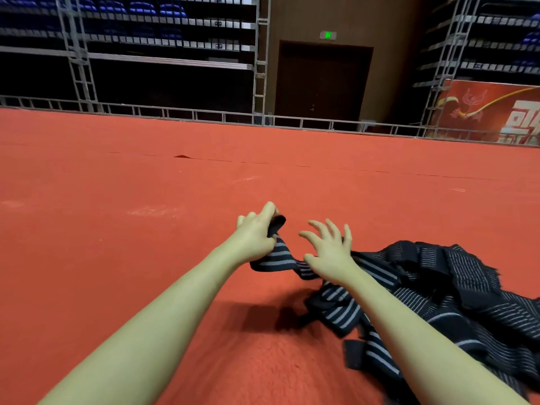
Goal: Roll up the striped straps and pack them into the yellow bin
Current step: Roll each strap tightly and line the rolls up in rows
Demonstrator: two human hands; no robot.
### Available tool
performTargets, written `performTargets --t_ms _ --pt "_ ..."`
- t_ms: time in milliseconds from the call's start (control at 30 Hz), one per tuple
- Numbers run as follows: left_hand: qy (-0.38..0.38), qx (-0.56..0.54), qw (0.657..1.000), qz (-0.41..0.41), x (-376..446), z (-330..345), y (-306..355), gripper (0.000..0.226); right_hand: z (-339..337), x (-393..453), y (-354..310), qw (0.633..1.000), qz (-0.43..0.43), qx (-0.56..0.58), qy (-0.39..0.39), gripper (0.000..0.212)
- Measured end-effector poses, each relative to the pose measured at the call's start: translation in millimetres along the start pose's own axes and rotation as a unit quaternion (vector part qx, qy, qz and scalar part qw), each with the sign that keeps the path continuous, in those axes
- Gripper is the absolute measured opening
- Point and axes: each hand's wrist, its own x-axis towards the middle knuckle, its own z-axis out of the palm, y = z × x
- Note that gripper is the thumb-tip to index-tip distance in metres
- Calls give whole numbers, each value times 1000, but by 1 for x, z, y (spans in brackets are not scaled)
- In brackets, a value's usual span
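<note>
Where left grip (257, 232) pinches, strap end (276, 225)

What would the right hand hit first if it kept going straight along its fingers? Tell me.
Probably nothing but the red carpet. The right hand is spread open, pointing forward past the strap held by the left hand; depth is unclear.

A green lit sign (328, 35) hangs on the brown wall above the dark door (321, 83) at twelve o'clock; its mark is too small to read. At two o'clock a red banner (491, 112) stands behind the rail, bearing large pale characters cut off by the picture's edge, so they cannot be read, beside a bird-like emblem. Small plates line the seating tiers (163, 23), illegible.
</note>
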Motion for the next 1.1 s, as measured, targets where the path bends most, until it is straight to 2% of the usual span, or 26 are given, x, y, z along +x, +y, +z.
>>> performTargets --t_ms 67,167,233,267,300,367,433,500,567,700,833,967,1100 --pt "6 1 1000 26 -1 -8 -2 28 -4 0 -13 994 -44 84 -46 61" --pt "11 9 998 62 -3 -22 -1 34 -10 3 -28 962 -43 245 -109 62" --pt "15 26 996 86 -3 -32 2 39 -15 5 -32 955 -45 277 -97 44" --pt "25 45 994 99 -3 -37 3 41 -18 5 -34 949 -45 301 -83 22" --pt "41 66 991 111 -3 -42 5 43 -22 5 -36 938 -48 336 -72 11" --pt "67 119 986 98 -3 -53 7 51 -30 4 -38 921 -50 384 -51 31" --pt "104 210 970 60 -1 -60 7 49 -39 1 -42 912 -57 407 -21 29" --pt "147 261 954 30 -1 -67 8 34 -49 -1 -49 900 -69 430 0 24" --pt "171 233 957 27 -4 -77 12 20 -58 -3 -56 898 -81 432 19 20" --pt "252 211 943 54 -14 -104 25 26 -79 -9 -69 885 -94 450 72 14" --pt "297 165 939 49 -23 -132 48 24 -112 -20 -84 871 -96 464 127 16" --pt "328 115 936 55 -32 -156 78 25 -145 -36 -97 857 -115 484 131 13" --pt "330 87 938 68 -45 -171 95 24 -168 -57 -107 824 -127 543 98 16"
